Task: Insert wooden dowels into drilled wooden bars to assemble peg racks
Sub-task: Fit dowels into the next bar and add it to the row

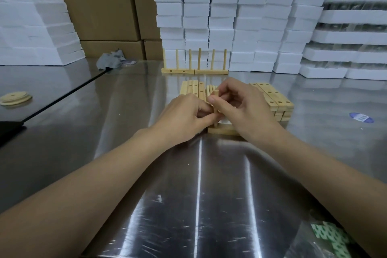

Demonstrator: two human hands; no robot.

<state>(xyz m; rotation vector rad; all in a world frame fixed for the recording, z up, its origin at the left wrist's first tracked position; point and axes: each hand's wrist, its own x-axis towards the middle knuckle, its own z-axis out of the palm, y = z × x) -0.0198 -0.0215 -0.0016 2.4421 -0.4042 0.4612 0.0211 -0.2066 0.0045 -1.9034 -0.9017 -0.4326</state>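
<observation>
A pale wooden bar (222,131) lies on the steel table (199,184) under both hands. An upright wooden dowel (215,95) stands over it, its lower end hidden by fingers. My right hand (240,109) pinches the dowel near its top. My left hand (186,117) grips the dowel lower down. Behind my hands lie loose drilled bars (193,89) and a few dowels (209,88). A stack of drilled bars (274,98) sits to the right. Two finished peg racks (194,70) stand at the back.
White foam blocks (230,16) are piled along the back and at the left (35,23), with cardboard boxes (100,6) between. A grey rag (111,59), round wooden discs (15,97), a blue sticker (361,117) and a plastic bag (326,239) lie on the table.
</observation>
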